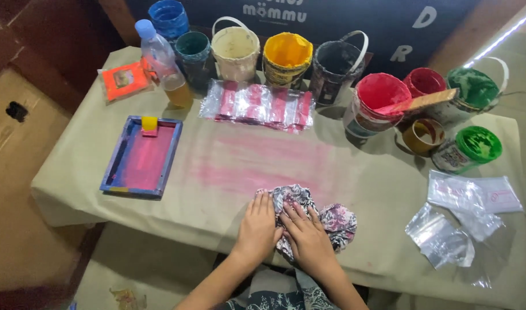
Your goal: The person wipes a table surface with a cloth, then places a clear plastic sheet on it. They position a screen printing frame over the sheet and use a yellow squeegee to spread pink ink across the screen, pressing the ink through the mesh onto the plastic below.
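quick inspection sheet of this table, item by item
surface: table under tan paper, pink smear mid-table
job's things: crumpled patterned rag under both hands
clutter: paint buckets along back, framed screen, bottle, clear bags, plastic-wrapped pack
grippers: left hand and right hand flat on the rag
cables: nothing seen
surroundings: dark board with letters behind, brown floor at left

We see a crumpled patterned cloth rag (314, 215) on matt, pink-stained paper table covering (217, 172). Glossy clear plastic bags (446, 235) lie nearby.
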